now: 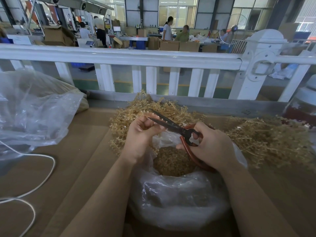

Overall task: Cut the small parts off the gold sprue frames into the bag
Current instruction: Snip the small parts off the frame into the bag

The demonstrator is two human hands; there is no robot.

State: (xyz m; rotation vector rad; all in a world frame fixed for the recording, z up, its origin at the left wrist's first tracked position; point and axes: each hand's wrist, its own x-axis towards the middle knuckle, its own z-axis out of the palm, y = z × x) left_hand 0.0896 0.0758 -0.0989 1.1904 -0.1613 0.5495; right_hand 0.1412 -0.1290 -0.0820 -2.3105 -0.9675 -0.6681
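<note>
A gold sprue frame [150, 115] is pinched in the left hand [142, 134] over the bag [179, 199]. The scissors [172, 127], clasped by the right hand [210, 146] with blades parted, are best closed near each part so pieces fall into the bag.

No legible txt anywhere.

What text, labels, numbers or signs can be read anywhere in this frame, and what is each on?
None can be read.
Yellow triangular warning sign on a background machine: too small to read.
Small screen by that machine: blurred.
Cardboard boxes beyond the white railing: no legible print.
Scissors, bag and gold sprue frames: no markings visible.
</note>
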